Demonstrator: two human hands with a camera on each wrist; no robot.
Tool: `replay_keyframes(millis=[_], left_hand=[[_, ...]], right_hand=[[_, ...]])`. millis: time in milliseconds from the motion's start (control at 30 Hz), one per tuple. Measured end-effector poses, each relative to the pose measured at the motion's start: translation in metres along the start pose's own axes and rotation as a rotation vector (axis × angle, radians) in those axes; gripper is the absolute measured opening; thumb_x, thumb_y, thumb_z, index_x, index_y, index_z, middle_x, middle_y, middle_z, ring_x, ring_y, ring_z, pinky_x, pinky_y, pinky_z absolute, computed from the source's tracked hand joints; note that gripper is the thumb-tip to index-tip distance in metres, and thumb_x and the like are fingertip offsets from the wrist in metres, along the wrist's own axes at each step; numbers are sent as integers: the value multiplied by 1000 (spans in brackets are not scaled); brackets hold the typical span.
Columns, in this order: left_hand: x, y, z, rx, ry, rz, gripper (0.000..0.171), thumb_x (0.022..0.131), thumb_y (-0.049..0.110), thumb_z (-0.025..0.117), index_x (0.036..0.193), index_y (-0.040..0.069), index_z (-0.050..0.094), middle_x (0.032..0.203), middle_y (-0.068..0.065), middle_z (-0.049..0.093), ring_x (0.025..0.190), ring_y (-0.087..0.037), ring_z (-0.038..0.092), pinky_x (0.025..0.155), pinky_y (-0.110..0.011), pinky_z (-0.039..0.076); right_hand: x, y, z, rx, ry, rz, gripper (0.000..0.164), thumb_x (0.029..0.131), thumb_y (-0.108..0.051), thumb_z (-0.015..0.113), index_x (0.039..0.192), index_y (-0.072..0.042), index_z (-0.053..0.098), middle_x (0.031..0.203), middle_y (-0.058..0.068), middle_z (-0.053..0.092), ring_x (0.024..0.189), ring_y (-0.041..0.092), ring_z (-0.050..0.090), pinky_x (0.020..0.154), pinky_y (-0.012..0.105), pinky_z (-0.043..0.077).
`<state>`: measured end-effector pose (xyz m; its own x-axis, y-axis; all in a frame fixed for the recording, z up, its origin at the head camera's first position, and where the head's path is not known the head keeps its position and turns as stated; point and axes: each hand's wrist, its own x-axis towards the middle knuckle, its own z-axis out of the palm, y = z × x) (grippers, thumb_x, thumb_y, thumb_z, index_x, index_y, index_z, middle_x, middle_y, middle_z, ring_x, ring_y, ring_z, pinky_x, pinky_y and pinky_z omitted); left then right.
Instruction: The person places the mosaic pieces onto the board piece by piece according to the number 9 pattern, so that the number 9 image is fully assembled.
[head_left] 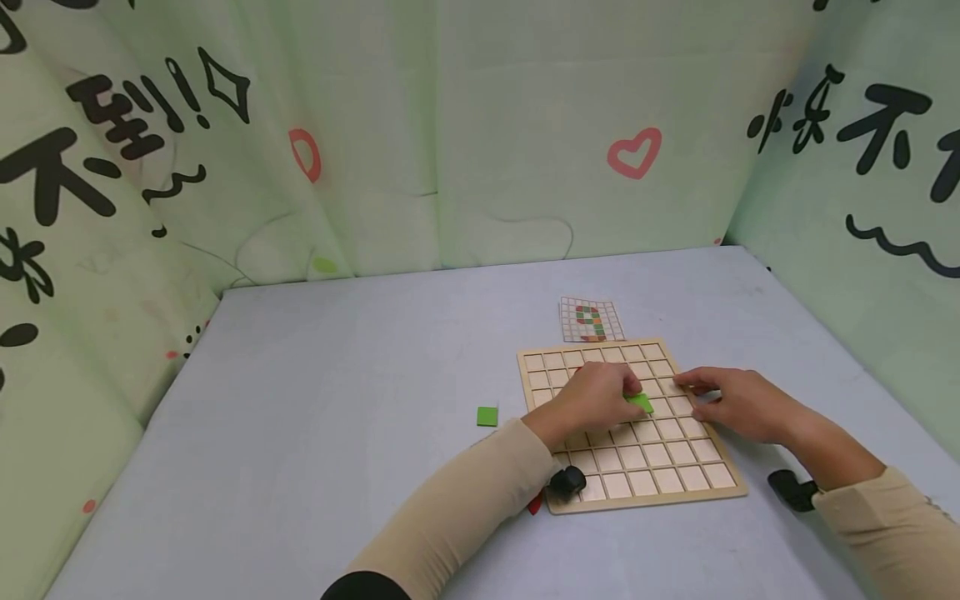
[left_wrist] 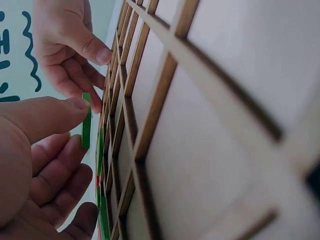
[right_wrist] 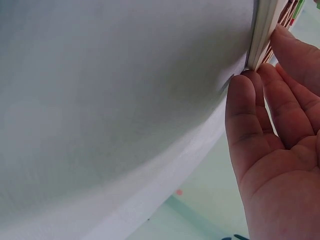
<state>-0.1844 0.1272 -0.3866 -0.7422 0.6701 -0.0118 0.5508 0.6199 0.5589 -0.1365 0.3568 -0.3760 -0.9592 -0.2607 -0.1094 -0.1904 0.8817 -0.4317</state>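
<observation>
My left hand (head_left: 598, 393) is over the middle of a wooden grid board (head_left: 648, 498), pinching a green square tile (left_wrist: 86, 122) between thumb and fingertips. In the left wrist view the tile is edge-on, close over the grid. Other green tiles (left_wrist: 104, 215) and a red tile (left_wrist: 98, 181) lie in the board's cells there, mostly hidden from the head view by the left hand. At the board's right edge, my right hand (head_left: 750, 406) touches the frame with thumb and fingertips, its fingers (right_wrist: 243, 107) fairly straight in the right wrist view.
A pattern card (head_left: 592, 321) with coloured squares lies just beyond the board's far edge. One loose green tile (head_left: 487, 416) is left of the board. Something red (head_left: 535, 503) shows beside the near left corner, partly under the left forearm. Printed curtains (head_left: 525, 125) enclose the white table (head_left: 337, 400).
</observation>
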Motion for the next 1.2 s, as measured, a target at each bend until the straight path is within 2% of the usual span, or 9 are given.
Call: replay_keyframes(millis=[400, 1200], left_hand=[[1, 1, 4, -6, -5, -48, 23, 89, 32, 78, 107, 19, 72, 93, 18, 63, 81, 5, 53, 73, -9, 40], [4, 2, 5, 62, -17, -21, 18, 89, 27, 77, 105, 19, 72, 89, 18, 62, 79, 4, 52, 69, -8, 38]], right_hand=[[0, -1, 0, -2, -4, 5, 47, 87, -10, 73, 130, 4, 60, 117, 24, 66, 112, 44, 60, 88, 58, 48], [1, 1, 0, -7, -3, 0, 47, 87, -10, 74, 130, 3, 61, 118, 23, 66, 112, 44, 59, 89, 56, 47]])
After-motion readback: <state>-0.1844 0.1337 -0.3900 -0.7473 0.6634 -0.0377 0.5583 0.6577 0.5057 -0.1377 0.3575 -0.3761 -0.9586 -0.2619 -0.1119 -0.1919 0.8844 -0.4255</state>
